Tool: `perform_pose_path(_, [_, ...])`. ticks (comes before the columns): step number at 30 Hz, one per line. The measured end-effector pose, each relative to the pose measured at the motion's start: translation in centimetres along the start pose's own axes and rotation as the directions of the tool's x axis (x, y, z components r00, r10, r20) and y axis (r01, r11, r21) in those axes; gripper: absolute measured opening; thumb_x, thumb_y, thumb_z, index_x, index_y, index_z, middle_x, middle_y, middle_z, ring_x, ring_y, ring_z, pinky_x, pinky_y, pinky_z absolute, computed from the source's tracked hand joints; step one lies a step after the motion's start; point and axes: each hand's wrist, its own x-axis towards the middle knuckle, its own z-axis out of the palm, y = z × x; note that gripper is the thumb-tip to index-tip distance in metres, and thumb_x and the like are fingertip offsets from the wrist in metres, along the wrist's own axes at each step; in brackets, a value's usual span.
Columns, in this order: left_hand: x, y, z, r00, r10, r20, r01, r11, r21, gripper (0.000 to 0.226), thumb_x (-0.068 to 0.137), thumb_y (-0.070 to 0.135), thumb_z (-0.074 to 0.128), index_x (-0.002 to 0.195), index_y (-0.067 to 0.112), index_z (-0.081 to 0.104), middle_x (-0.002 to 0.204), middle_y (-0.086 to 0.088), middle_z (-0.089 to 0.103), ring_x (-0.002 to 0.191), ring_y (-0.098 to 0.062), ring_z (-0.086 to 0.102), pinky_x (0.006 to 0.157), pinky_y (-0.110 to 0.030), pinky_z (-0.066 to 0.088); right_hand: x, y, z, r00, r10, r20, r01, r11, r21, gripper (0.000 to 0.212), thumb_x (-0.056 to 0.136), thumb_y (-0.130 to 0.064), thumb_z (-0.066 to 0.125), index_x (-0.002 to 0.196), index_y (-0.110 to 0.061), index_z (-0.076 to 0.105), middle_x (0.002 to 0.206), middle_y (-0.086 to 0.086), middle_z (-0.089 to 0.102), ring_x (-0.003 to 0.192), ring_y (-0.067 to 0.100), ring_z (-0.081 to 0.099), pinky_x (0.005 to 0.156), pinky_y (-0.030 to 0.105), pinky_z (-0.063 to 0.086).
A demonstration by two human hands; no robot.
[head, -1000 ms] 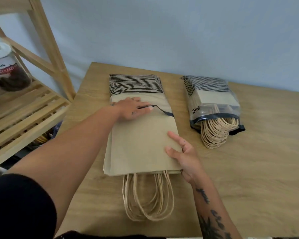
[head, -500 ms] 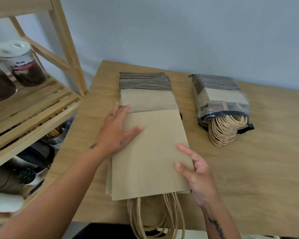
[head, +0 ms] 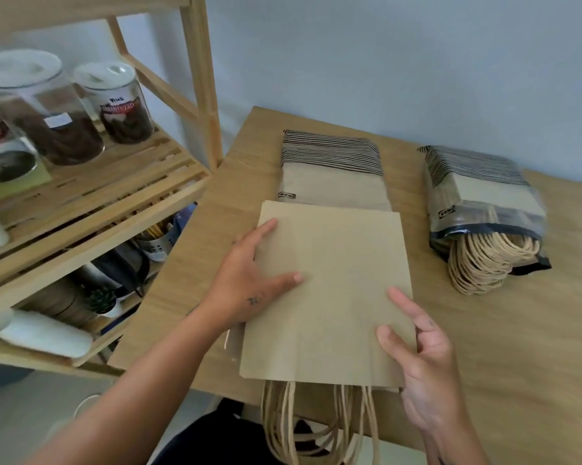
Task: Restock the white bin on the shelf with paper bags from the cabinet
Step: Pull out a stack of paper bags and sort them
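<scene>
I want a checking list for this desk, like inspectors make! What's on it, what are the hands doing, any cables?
Surface: wooden table.
Job's things: loose bag stack lying flat, with its handles hanging over the near edge. Left pack lies behind it, its near end overlapped by the stack. Right pack is open, with handles spilling out. White bin not made out.
Clutter: nothing seen.
Hands: left hand flat on the stack's left side. Right hand at its right edge, thumb and a finger on top.
Cables: nothing seen.
Surroundings: wooden shelf at left, holding jars. Pale wall behind.
</scene>
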Motion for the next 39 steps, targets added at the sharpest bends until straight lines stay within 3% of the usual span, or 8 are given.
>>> perform_pose_path(6, [-0.4,0.8,-2.4,0.997,0.037,-0.073,-0.036,0.999,0.023,0.088,0.066,0.031,0.080,0.142,0.029,0.035,0.150,0.004,0.029,0.136,-0.012,0.031,0.115,-0.036,0.028,0.4,-1.1,1.7,0.996,-0.061,0.070,0.064,0.997,-0.036,0.066,0.041,-0.051,0.087,0.103,-0.036,0.070,0.125,-0.004,0.063,0.126,0.015,0.050,0.112,0.044,0.032])
perform_pose_path(15, [-0.9,-3.7,-3.7,0.989,-0.094,-0.112,0.116,0.970,0.212,0.067,0.085,0.036,0.061,0.145,0.023,0.034,0.156,0.005,0.017,0.143,-0.016,0.018,0.114,-0.030,0.019,4.0,0.9,5.7,0.978,0.114,0.173,-0.095,0.989,-0.114,0.044,0.075,0.011,0.065,0.101,-0.025,0.065,0.122,0.005,0.063,0.116,0.020,0.058,0.105,0.045,0.042])
perform_pose_path(20, [-0.3,-5.9,-3.7,0.989,-0.096,-0.114,0.134,0.906,0.403,0.060,0.092,0.045,0.046,0.146,0.026,0.030,0.158,-0.004,0.013,0.145,-0.024,0.014,0.118,-0.036,0.014,5.6,0.1,7.1,0.969,0.096,0.226,-0.036,0.965,-0.259,0.045,0.077,0.006,0.067,0.102,-0.031,0.065,0.122,-0.001,0.063,0.116,0.016,0.058,0.103,0.043,0.044])
perform_pose_path(24, [0.1,-5.7,-3.2,0.984,-0.048,-0.174,0.131,0.852,0.507,0.048,0.096,0.046,0.035,0.142,0.035,0.035,0.159,-0.004,0.008,0.146,-0.027,0.006,0.118,-0.040,0.007,6.3,-2.4,8.1,0.937,0.047,0.346,0.075,0.941,-0.331,0.051,0.080,0.007,0.063,0.110,-0.034,0.057,0.117,-0.018,0.058,0.100,-0.011,0.060,0.089,0.017,0.050])
perform_pose_path(28, [-0.1,-5.2,-2.7,0.955,0.251,-0.158,-0.129,0.831,0.542,0.048,0.090,0.050,0.029,0.124,0.033,0.059,0.142,-0.003,0.048,0.127,-0.031,0.047,0.103,-0.035,0.032,6.9,-4.2,9.2,0.908,0.001,0.419,0.178,0.905,-0.388,0.053,0.080,0.000,0.066,0.120,-0.033,0.053,0.122,-0.011,0.060,0.111,0.001,0.058,0.098,0.027,0.047])
perform_pose_path(33, [0.5,-4.9,-1.9,0.992,0.120,-0.034,-0.079,0.815,0.574,0.092,0.063,0.085,-0.006,0.144,0.046,0.010,0.158,0.010,0.011,0.143,-0.015,0.017,0.112,-0.026,0.012,8.2,-6.0,10.3,0.891,0.001,0.453,0.205,0.891,-0.405,0.048,0.083,-0.018,0.067,0.123,-0.038,0.049,0.125,-0.003,0.061,0.113,0.010,0.059,0.098,0.039,0.048])
perform_pose_path(36, [1.9,-4.1,-2.1,0.996,0.094,-0.004,-0.079,0.861,0.502,0.090,0.067,0.087,0.007,0.146,0.044,0.004,0.159,0.006,0.005,0.145,-0.015,0.010,0.112,-0.024,0.007,9.3,-7.2,11.3,0.888,-0.018,0.460,0.216,0.899,-0.382,0.051,0.086,-0.019,0.062,0.134,-0.025,0.045,0.125,0.005,0.061,0.112,0.016,0.061,0.095,0.035,0.051])
perform_pose_path(39, [3.2,-3.5,-2.5,0.996,0.086,-0.008,-0.073,0.887,0.457,0.067,0.092,0.054,0.037,0.148,0.037,0.005,0.159,0.000,0.005,0.146,-0.016,0.009,0.113,-0.025,0.008,9.8,-7.9,12.3,0.886,-0.055,0.460,0.255,0.886,-0.386,0.051,0.088,-0.022,0.058,0.137,-0.022,0.041,0.122,0.006,0.063,0.109,0.016,0.062,0.090,0.028,0.053])
